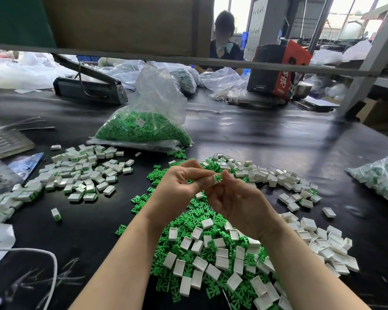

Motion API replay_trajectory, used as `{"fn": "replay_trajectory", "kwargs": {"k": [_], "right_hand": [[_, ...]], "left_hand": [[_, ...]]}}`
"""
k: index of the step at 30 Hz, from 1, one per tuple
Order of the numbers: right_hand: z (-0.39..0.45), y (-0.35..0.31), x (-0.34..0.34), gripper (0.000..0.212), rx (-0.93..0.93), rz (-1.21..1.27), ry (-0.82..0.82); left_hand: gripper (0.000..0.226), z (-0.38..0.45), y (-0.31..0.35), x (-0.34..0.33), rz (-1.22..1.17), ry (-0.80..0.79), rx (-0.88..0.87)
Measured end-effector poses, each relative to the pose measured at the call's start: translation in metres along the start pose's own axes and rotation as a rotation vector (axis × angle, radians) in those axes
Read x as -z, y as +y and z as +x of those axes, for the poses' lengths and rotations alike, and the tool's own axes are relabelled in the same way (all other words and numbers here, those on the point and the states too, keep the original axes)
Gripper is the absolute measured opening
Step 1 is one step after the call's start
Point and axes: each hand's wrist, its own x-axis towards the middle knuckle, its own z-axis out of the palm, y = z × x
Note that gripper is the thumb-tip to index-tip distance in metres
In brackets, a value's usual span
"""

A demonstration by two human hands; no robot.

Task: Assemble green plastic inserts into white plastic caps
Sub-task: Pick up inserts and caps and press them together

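Observation:
My left hand [179,186] and my right hand [235,198] meet above the black table and together pinch one small white cap [216,179] with a green insert [219,177] poking out of it. Below my wrists lies a heap of loose green inserts [188,220] mixed with empty white caps [211,260]. More empty caps [278,177] spread to the right. A pile of caps with green inside them [81,175] lies at the left.
A clear bag of green inserts [141,128] stands behind the piles. A second bag of parts [381,175] lies at the right edge. A heat sealer [87,86] and a red and black box [278,70] sit farther back. A person sits across the table. A white cord [52,269] lies at front left.

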Motion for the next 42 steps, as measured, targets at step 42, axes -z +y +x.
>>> {"fn": "replay_trajectory", "kwargs": {"k": [42], "right_hand": [[-0.002,-0.008,0.01,0.029,0.067,-1.031,0.097]], "left_hand": [[0.023,-0.002,-0.015,0.006,0.268,-0.281,0.142]]}}
